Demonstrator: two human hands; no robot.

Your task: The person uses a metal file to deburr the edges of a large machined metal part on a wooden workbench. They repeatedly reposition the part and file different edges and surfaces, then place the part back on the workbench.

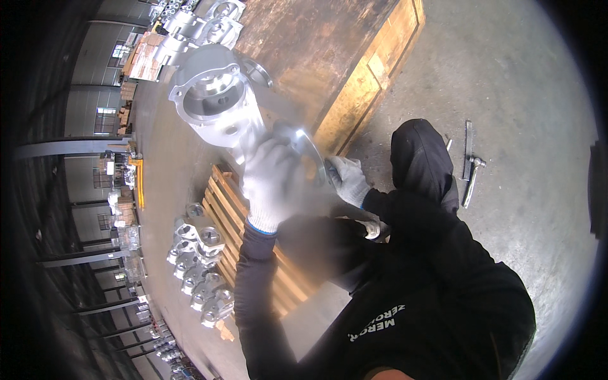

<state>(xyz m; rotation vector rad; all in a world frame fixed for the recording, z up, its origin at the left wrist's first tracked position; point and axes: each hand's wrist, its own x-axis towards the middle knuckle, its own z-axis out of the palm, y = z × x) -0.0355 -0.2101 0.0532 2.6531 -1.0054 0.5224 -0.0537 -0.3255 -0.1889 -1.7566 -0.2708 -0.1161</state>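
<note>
A large silver metal casting (pixel 209 117), with a round open bore and a lugged flange, stands tilted beside the wooden crate or bench. My gloved left hand (pixel 271 180) is closed against its lower neck; haze blurs the fingertips. My gloved right hand (pixel 348 182) has its fingers curled at the edge of the casting's round, shiny flange (pixel 309 152). Both gloves are whitish with blue cuffs. The underside of the casting is hidden behind my hands and a smeared patch in the picture.
A worn wooden bench top (pixel 297 44) lies ahead. More silver castings (pixel 199 28) sit at its far left. Several castings (pixel 199 272) stand on the floor by a slatted wooden pallet (pixel 231 202). A ratchet wrench (pixel 472 180) and a flat bar (pixel 468 145) lie on the right floor.
</note>
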